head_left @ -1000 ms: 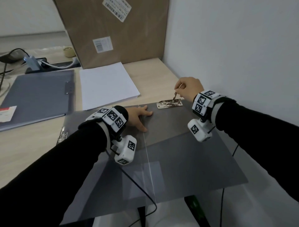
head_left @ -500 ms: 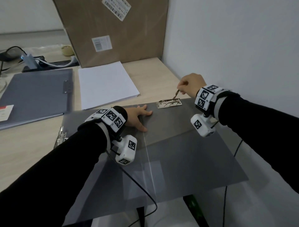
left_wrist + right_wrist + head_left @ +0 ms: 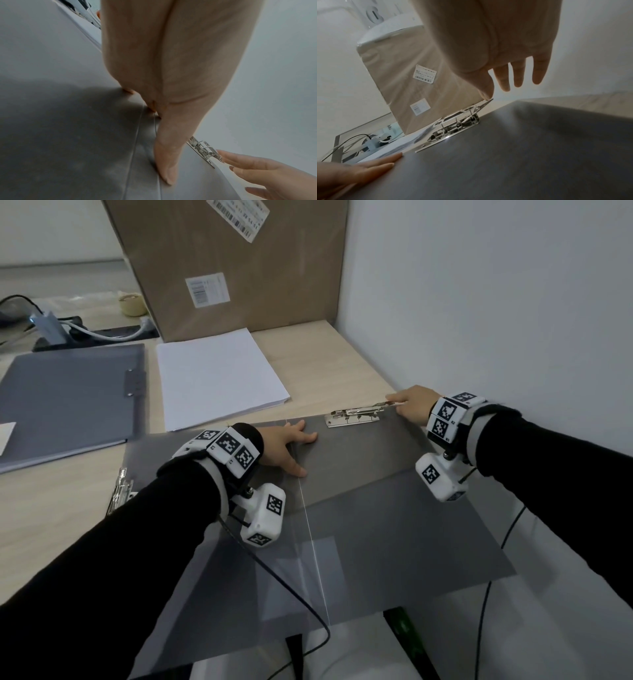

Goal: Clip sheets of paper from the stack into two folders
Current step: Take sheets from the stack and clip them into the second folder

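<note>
Sheets of white paper point(image 3: 219, 378) are stacked on the pale wooden tabletop point(image 3: 325, 364), nearer the flat left hand point(image 3: 291, 446) pressed on the open dark grey folder point(image 3: 376, 491), whose metal clip lever point(image 3: 373, 407) is touched by the right hand point(image 3: 412, 405), fingers extended, nothing gripped.
</note>
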Motion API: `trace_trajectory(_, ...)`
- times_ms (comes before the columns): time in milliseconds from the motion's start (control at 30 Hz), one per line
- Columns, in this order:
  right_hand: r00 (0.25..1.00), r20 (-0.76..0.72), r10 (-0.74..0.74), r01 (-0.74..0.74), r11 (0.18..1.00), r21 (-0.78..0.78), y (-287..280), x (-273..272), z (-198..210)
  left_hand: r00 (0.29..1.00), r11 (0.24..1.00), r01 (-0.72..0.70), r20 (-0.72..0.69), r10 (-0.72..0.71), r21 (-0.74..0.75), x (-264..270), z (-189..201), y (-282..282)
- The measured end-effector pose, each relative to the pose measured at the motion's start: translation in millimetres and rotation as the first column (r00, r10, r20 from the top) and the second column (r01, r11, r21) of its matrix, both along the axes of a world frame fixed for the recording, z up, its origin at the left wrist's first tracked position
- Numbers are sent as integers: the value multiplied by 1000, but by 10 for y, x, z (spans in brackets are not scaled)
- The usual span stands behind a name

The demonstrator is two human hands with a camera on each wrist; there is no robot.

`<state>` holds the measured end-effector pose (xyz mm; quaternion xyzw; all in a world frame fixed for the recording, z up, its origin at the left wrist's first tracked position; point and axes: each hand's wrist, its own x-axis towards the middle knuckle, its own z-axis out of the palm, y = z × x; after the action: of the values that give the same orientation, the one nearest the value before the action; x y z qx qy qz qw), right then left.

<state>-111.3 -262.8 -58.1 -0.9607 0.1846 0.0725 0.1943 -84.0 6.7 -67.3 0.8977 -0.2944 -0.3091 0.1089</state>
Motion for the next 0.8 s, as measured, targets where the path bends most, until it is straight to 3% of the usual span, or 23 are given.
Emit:
trace_trajectory(267, 986, 163, 28, -44, 994, 101, 242, -45, 246, 993, 995, -95, 70, 96, -13, -70, 41, 9)
trace_trajectory(367, 971, 197, 138, -162, 980, 112, 572, 71, 380, 960, 941, -264, 39, 278, -212, -40, 106, 100)
trace_trajectory(500, 949, 158, 273, -292, 950, 111, 1157, 340, 461, 819, 751, -512, 27, 573, -416, 175, 247, 500)
trace_trajectory(667, 936, -62, 348, -344, 937, 68, 1692, 704, 303, 582, 556, -757, 33, 813, -343, 550, 199, 1071)
trace_trajectory(733, 926, -113, 360, -358, 933, 41, 1791, 798, 211, 530, 501, -800, 3, 848, -330, 635, 173, 1145)
trace_trajectory(800, 917, -142, 373, -377, 926, -3, 1859, 862, 123, 522, 498, -808, 9, 853, -314, 722, 138, 1170)
